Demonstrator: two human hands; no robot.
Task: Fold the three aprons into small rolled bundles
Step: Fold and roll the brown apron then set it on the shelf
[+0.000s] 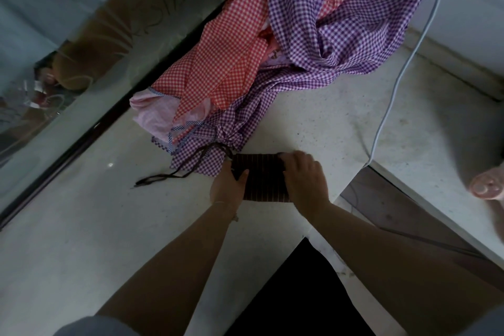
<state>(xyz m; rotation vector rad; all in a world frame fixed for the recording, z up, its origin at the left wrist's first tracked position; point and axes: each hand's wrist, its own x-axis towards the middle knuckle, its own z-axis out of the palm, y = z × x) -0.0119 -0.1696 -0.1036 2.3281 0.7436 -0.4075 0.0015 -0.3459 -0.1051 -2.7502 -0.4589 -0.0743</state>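
A dark brown striped apron [263,179] lies folded into a small flat rectangle on the pale countertop [109,226]. My left hand [227,188] grips its left edge and my right hand [304,174] presses on its right edge. Its dark tie cord [163,179] trails off to the left. Just behind it a purple checked apron [327,43] and a red checked apron [218,68] lie crumpled together in a heap.
A glass panel with a dark frame [81,142] runs along the left. A white cable [403,68] hangs down across the right side of the counter. The counter edge drops to a dark gap [300,294] near my body. A bare foot [488,185] shows at the right.
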